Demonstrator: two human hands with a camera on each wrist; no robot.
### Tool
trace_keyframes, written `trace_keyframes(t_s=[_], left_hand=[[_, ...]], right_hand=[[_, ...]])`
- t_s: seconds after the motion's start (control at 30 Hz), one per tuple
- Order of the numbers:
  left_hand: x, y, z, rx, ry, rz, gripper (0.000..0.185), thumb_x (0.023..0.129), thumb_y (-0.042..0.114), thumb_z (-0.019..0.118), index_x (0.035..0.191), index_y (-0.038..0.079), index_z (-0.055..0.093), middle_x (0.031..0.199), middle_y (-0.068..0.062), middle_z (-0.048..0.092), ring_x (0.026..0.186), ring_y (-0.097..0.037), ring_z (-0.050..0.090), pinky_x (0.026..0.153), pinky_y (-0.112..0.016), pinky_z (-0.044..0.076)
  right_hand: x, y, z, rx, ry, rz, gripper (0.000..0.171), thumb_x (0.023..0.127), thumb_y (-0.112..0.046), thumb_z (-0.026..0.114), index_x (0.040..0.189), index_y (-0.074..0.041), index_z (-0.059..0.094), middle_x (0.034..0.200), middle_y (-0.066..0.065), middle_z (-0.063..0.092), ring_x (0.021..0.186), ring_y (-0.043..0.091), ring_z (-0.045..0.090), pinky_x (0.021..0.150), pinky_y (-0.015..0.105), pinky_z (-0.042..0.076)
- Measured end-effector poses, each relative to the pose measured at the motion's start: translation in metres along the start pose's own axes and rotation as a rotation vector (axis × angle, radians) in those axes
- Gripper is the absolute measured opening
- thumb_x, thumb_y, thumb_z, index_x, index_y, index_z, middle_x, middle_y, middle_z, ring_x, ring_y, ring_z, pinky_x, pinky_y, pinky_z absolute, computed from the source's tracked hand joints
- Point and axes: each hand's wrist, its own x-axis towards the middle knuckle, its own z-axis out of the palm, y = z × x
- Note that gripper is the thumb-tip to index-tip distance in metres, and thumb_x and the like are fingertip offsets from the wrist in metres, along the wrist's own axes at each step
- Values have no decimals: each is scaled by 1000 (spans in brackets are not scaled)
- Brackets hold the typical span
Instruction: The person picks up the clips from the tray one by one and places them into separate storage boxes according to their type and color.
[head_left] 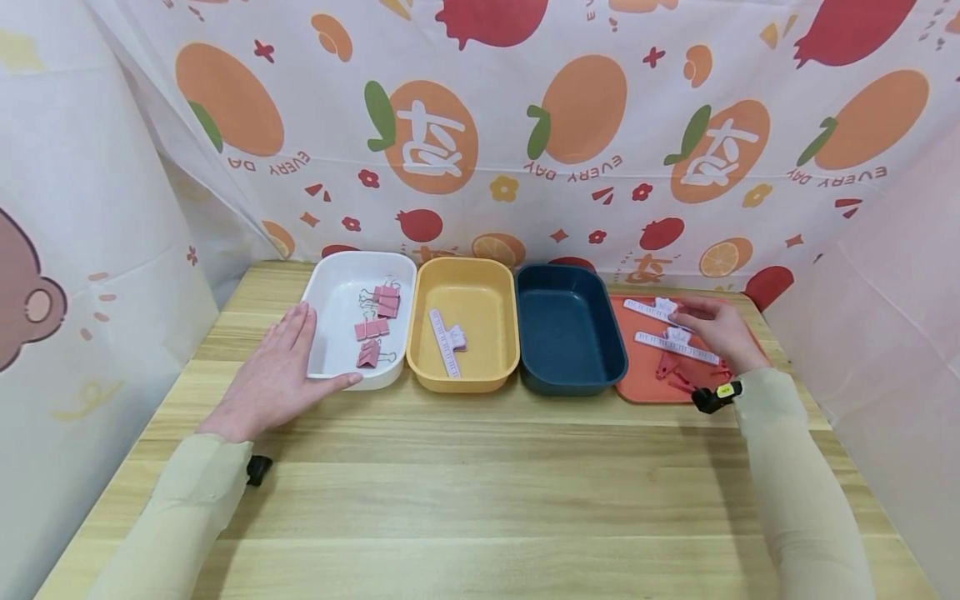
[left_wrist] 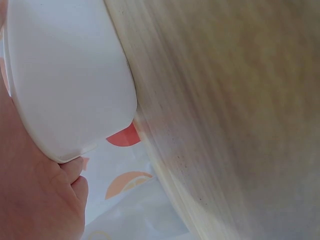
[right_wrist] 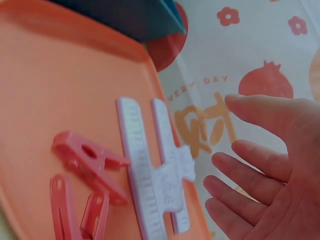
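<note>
While the head view looks down on the wooden desk (head_left: pixel 480 492), the left hand (head_left: pixel 281 375) lies flat and released, fingers straight, its thumb touching the near rim of the white tray (head_left: pixel 322 287), which holds pink binder clips (head_left: pixel 377 321). The right hand (head_left: pixel 716 329) rests with loosely extended fingers over the orange tray (head_left: pixel 637 379), its fingertips at the two white ruler clips (head_left: pixel 675 343) there; it grasps nothing that I can see. Both clips lie flat, long axes running left to right, slightly slanted, with red pegs (head_left: pixel 670 371) just beside them. Between the outer trays sit a yellow tray (head_left: pixel 465 279) holding another ruler clip and a dark blue tray (head_left: pixel 570 379). A fruit-printed curtain (head_left: pixel 525 125) backs the desk.

At the left wrist, the left hand (left_wrist: pixel 35 200) presses against the white tray's outer wall (left_wrist: pixel 70 75).

From the right wrist, the right hand (right_wrist: pixel 270 170) is open, fingers spread, just beside a white ruler clip (right_wrist: pixel 155 170) but apart from it; pink pegs (right_wrist: pixel 85 185) touch that clip.
</note>
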Motion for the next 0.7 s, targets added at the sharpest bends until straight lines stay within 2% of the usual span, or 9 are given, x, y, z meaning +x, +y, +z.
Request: trace_keyframes(t_s=[0.17, 0.33, 0.7], left_hand=[[0, 0, 1, 0, 2, -2, 123, 87, 77, 57, 159, -8, 4, 166, -27, 0, 152, -44, 2, 122, -58, 5], [0, -1, 1, 1, 2, -1, 123, 87, 76, 58, 159, -8, 3, 166, -27, -1, 152, -44, 2, 122, -58, 5], [1, -1, 0, -4, -4, -1, 123, 87, 76, 57, 159, -8, 4, 166, -26, -1, 152, -42, 1, 122, -57, 4]], right_hand=[[4, 12, 0, -62, 2, -47, 60, 102, -29, 66, 150, 2, 46, 146, 26, 50, 132, 43, 47, 108, 57, 42], [5, 21, 1, -97, -2, -53, 58, 100, -22, 68, 149, 3, 47, 146, 28, 49, 132, 45, 48, 110, 59, 39], [4, 28, 5, -116, -67, 8, 64, 101, -29, 67, 152, 1, 44, 146, 31, 48, 132, 45, 44, 108, 59, 40]])
